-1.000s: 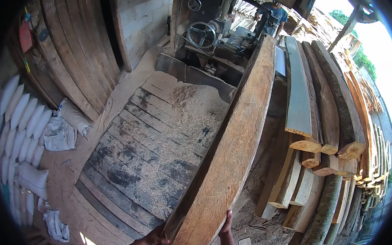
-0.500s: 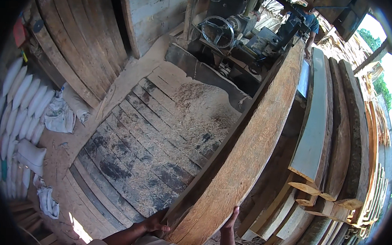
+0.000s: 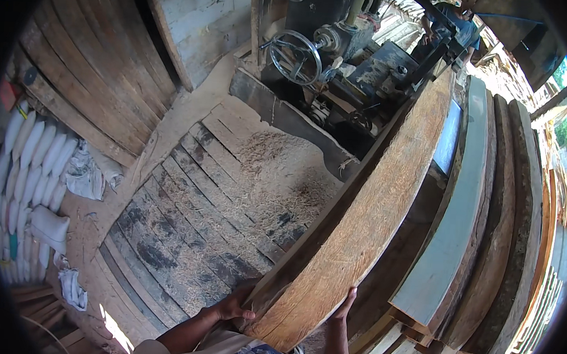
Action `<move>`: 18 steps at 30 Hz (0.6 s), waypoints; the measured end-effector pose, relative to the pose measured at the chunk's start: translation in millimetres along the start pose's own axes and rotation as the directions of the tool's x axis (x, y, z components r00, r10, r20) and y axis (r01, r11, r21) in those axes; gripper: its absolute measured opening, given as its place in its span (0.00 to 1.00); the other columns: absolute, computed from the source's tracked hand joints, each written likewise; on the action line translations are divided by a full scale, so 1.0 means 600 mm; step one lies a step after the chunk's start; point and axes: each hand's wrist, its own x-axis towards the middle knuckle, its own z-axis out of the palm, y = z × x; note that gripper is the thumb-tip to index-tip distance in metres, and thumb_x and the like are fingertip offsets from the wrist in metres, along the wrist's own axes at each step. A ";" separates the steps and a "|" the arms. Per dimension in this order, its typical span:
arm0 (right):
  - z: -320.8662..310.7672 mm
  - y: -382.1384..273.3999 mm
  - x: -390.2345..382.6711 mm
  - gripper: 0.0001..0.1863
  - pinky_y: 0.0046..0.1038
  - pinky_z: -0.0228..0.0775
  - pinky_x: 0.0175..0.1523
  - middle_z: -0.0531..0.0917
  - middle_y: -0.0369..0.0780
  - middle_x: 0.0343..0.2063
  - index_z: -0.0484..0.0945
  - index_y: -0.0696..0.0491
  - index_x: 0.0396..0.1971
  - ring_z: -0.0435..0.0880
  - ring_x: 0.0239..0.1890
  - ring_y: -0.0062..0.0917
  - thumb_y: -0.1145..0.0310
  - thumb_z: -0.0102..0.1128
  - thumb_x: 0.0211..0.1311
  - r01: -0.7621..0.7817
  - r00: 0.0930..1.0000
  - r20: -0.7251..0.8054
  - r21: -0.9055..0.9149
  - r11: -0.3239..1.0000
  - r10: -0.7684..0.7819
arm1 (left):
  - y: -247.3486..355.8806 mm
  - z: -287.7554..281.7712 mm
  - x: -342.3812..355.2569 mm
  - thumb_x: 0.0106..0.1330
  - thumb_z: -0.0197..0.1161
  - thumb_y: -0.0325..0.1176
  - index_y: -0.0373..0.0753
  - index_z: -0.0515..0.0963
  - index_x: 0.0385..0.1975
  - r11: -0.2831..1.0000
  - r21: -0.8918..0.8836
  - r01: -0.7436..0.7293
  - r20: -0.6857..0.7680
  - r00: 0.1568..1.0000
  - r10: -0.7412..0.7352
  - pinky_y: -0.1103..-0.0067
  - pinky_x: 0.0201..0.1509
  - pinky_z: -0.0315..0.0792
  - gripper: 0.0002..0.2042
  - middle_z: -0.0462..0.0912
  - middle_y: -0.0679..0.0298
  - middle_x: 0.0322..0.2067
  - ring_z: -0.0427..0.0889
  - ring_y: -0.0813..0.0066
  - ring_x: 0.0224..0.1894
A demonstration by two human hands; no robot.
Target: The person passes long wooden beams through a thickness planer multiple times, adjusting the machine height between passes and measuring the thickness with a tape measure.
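Note:
A long, thick wooden beam [image 3: 365,213] with a rough brown face runs from my body up to the machine at the far right. My left hand [image 3: 233,308] grips its left side close to the near end, thumb showing over the edge. On the opposite side my right hand [image 3: 343,306] presses against the right edge, fingers upright along it. Both palms are hidden by the wood. The beam's far end lies by the dark machine [image 3: 392,67], whose cutting part I cannot make out.
Beyond the machine stands another person [image 3: 455,29] in a blue shirt. Sawn timbers [image 3: 451,211] are stacked along the right. Sawdust [image 3: 278,157] covers the plank floor [image 3: 185,217]. White filled sacks [image 3: 34,157] are piled at the left, below leaning boards [image 3: 91,58]. A handwheel [image 3: 294,57] juts from the machine.
The beam has moved forward toward the machine, past the timber stack, with both my hands still on it. My view has advanced and shifted. The other person shows more beyond the machine.

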 end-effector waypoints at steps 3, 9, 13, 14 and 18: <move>0.014 -0.058 0.066 0.50 0.44 0.61 0.64 0.65 0.46 0.62 0.55 0.51 0.67 0.66 0.62 0.40 0.30 0.52 0.54 0.030 0.999 0.031 -0.008 1.000 -0.030 | 0.062 0.000 0.079 0.42 0.70 0.64 0.29 0.59 0.64 0.998 0.064 -0.003 -0.021 1.000 0.004 0.68 0.67 0.56 0.54 0.66 0.47 0.60 0.64 0.57 0.63; 0.015 -0.158 0.206 0.47 0.43 0.63 0.63 0.67 0.45 0.61 0.57 0.52 0.67 0.69 0.60 0.39 0.32 0.49 0.57 0.043 0.999 -0.011 -0.019 0.999 -0.043 | 0.095 0.001 0.238 0.43 0.69 0.67 0.28 0.59 0.63 0.979 0.171 -0.109 -0.030 0.993 0.116 0.67 0.67 0.55 0.55 0.63 0.45 0.61 0.62 0.53 0.64; 0.016 -0.236 0.299 0.48 0.43 0.60 0.65 0.65 0.46 0.62 0.56 0.53 0.67 0.66 0.62 0.39 0.32 0.49 0.57 0.061 0.998 -0.007 -0.031 0.998 -0.061 | 0.142 -0.002 0.353 0.43 0.69 0.68 0.28 0.56 0.66 0.989 0.146 -0.039 0.033 0.999 0.034 0.67 0.69 0.53 0.57 0.62 0.44 0.62 0.60 0.51 0.66; 0.029 -0.257 0.324 0.48 0.43 0.60 0.65 0.65 0.47 0.62 0.55 0.53 0.67 0.66 0.62 0.39 0.32 0.49 0.57 0.059 0.998 0.001 -0.045 0.997 -0.059 | 0.136 -0.009 0.379 0.43 0.69 0.68 0.28 0.56 0.66 0.987 0.154 -0.043 0.037 0.999 0.037 0.67 0.69 0.53 0.57 0.62 0.44 0.62 0.60 0.51 0.66; 0.009 -0.315 0.414 0.46 0.43 0.60 0.65 0.66 0.46 0.63 0.55 0.52 0.68 0.67 0.61 0.39 0.31 0.42 0.61 0.094 0.995 0.035 -0.032 0.995 -0.092 | 0.196 0.000 0.480 0.43 0.69 0.69 0.29 0.53 0.67 0.980 0.201 0.001 0.037 0.999 -0.008 0.67 0.70 0.52 0.59 0.61 0.42 0.64 0.58 0.50 0.68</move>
